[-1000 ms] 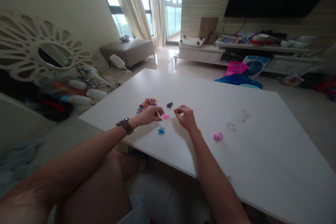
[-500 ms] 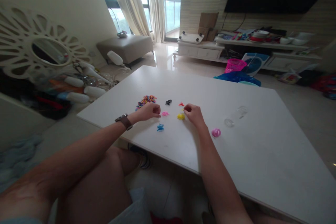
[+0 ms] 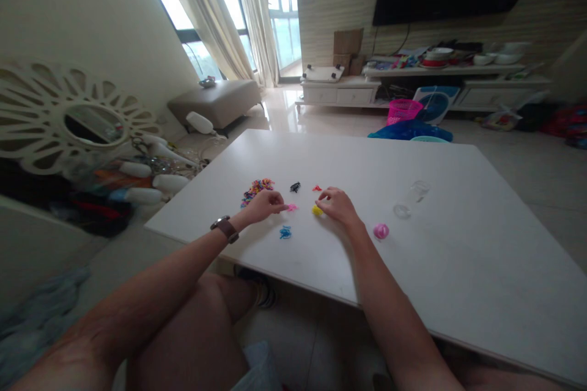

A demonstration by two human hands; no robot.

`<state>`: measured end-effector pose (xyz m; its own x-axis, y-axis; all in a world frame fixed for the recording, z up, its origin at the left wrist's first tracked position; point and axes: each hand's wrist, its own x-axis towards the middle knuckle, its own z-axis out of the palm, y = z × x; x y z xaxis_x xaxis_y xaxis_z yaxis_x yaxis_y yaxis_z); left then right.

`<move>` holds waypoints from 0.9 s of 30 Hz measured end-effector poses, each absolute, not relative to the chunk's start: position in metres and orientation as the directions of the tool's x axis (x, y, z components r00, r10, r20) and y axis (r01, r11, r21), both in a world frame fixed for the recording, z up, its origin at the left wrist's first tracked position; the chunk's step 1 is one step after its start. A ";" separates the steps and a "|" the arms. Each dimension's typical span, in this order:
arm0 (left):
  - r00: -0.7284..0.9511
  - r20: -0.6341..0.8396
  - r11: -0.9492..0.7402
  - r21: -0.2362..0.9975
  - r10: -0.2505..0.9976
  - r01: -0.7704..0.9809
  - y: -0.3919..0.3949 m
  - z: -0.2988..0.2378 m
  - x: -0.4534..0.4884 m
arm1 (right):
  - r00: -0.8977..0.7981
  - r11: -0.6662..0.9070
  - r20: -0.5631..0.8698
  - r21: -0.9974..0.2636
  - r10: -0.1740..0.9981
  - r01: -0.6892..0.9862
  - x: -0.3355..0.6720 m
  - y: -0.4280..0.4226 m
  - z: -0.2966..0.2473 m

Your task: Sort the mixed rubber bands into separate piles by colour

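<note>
My left hand (image 3: 268, 206), with a watch on its wrist, has thumb and finger pinched at the small pink pile (image 3: 292, 208) of rubber bands. My right hand (image 3: 338, 203) curls its fingers down at the yellow pile (image 3: 317, 211) of bands; what lies between its fingertips is too small to make out. A mixed multicoloured heap (image 3: 257, 188) of bands lies behind my left hand, partly covered by it. Black bands (image 3: 295, 186) and red bands (image 3: 317, 188) lie farther back. Nearer me sit blue bands (image 3: 285, 232).
All of this is on a white table (image 3: 440, 275). To the right lie a pink round object (image 3: 381, 231), a clear round lid (image 3: 402, 211) and a clear cylindrical container (image 3: 420, 190). Beyond the table stands a pink basket (image 3: 403, 111).
My left hand has shifted right, its fingertips now at the pink pile. My right hand's fingers have come down onto the yellow pile. The camera view has tilted slightly.
</note>
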<state>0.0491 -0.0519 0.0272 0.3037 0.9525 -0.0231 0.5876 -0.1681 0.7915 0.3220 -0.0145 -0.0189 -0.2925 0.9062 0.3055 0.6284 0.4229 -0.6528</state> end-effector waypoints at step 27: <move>0.450 -0.185 -0.118 0.816 0.873 0.566 -0.052 0.018 0.048 | -0.463 0.654 0.481 -0.666 0.745 0.360 0.280 -0.043 -0.012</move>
<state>0.0480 -0.0524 0.0183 0.4502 0.8735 -0.1854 0.5656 -0.1184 0.8161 0.2797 -0.0427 -0.0117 -0.4629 0.7446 0.4810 0.3599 0.6538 -0.6656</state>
